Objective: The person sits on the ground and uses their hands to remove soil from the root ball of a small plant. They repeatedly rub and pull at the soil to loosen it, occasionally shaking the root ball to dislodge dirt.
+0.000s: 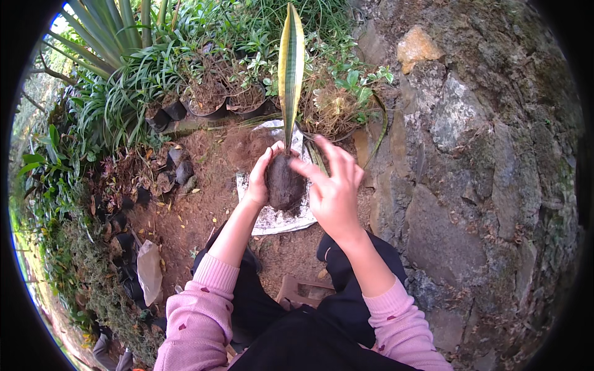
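My left hand (260, 179) wraps around the left side of a dark soil-filled bag (285, 182) that holds a tall plant. From it rises one long green leaf with yellow edges (290, 68), upright. My right hand (331, 188) is on the right side of the same bag, fingers spread, thumb and forefinger pressing near its top. Under the bag lies a white sheet (281, 219) dusted with soil. Both my sleeves are pink.
A rough stone wall (470, 173) fills the right side. Several black pots with small plants (210, 102) stand at the back on brown soil. Dark empty bags (133, 204) and a white bag (150, 269) lie at the left among grass-like plants.
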Available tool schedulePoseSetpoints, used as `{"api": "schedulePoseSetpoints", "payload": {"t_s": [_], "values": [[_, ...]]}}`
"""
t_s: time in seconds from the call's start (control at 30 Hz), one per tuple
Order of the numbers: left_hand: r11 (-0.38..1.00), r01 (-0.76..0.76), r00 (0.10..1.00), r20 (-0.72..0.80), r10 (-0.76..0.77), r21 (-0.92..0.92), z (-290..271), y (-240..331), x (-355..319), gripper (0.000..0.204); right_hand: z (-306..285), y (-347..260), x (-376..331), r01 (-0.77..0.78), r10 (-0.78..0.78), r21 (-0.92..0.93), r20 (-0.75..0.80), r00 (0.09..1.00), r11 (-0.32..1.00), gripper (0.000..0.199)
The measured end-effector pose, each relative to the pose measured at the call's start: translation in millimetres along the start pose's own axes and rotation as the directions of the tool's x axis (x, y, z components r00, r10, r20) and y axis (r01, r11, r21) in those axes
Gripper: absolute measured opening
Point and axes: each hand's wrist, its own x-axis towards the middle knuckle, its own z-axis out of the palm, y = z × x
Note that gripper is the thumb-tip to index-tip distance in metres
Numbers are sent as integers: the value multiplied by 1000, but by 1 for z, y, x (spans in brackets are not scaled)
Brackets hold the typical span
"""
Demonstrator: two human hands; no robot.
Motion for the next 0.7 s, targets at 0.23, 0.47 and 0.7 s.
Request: {"api": "schedulePoseSetpoints", "payload": {"t_s": [0.23,0.47,0.7], "values": [[997,-32,999,41,29,73,12,8,-5,44,-5,-1,2,-67,62,90,61,996,994,45],[997,-23,1000,-12,24,69,21,12,-10,46,1,3,-1,-143,109,268,138,985,953,52],[996,-47,999,20,45,81,20,9,-6,46,0,2,2,-76,73,145,23,997,986,47]]}}
